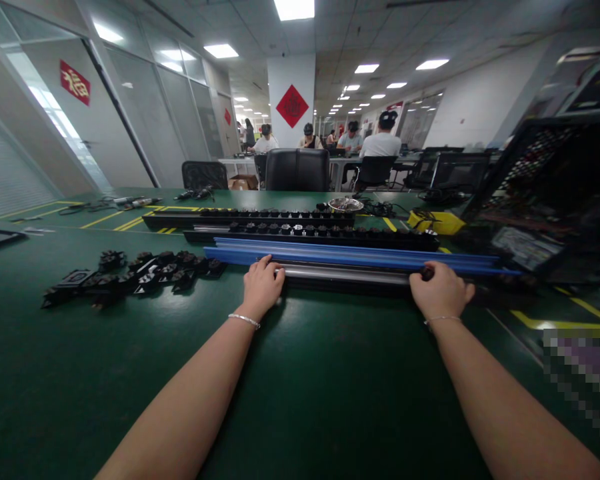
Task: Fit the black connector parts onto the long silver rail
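From my end, I see the long black rail with a grey metallic top (347, 274) lying crosswise on the dark green tabletop (310, 393), between my two hands. My left hand (263, 287) is on its left end; I cannot tell whether it is gripping or only resting there. My right hand (440, 293), well apart from the left, looks closed on a small dark rounded piece (428, 272) at the rail's right part.

If my hands pushed unevenly, I think the rail could skew and knock the long blue channelled strip (355, 255) just beyond it, perhaps into the black rails with rows of dark parts (325, 233) on the far side. A loose pinch might let the small piece slip.

My fingers hide the rail's left end, and its right end fades into shadow past my right hand. The jumbled black angular parts (150, 273) on the left blur together too much to count. The near right edge is pixelated, so I cannot say what lies there.
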Available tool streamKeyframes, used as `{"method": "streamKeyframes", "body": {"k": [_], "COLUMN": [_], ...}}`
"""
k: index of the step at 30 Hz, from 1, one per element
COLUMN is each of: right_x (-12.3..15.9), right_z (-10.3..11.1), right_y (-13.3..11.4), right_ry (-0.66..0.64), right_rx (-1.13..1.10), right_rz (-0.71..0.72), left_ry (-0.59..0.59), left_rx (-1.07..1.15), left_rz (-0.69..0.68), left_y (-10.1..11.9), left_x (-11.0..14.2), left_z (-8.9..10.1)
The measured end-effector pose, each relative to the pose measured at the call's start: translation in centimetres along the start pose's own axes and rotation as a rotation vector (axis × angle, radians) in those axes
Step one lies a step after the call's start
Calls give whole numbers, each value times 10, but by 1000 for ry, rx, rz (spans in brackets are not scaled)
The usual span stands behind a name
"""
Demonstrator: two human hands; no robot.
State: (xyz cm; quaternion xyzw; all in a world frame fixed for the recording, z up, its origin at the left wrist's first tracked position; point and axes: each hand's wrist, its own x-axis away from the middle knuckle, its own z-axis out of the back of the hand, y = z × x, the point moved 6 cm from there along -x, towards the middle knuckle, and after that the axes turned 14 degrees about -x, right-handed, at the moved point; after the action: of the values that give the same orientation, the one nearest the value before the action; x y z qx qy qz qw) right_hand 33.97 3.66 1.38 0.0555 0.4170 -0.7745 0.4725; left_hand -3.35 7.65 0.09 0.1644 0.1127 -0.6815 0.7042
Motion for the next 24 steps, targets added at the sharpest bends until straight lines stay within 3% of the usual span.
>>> {"method": "streamKeyframes", "body": {"k": [24], "right_x": [5], "right_z": [-8], "right_y": [-12], "right_ry": [-28], "right_rx": [-44], "right_rz": [130], "left_ry": [9], "left_rx": [-5], "left_rz": [-5], "left_y": [0], "left_x": [0], "left_z": [0]}}
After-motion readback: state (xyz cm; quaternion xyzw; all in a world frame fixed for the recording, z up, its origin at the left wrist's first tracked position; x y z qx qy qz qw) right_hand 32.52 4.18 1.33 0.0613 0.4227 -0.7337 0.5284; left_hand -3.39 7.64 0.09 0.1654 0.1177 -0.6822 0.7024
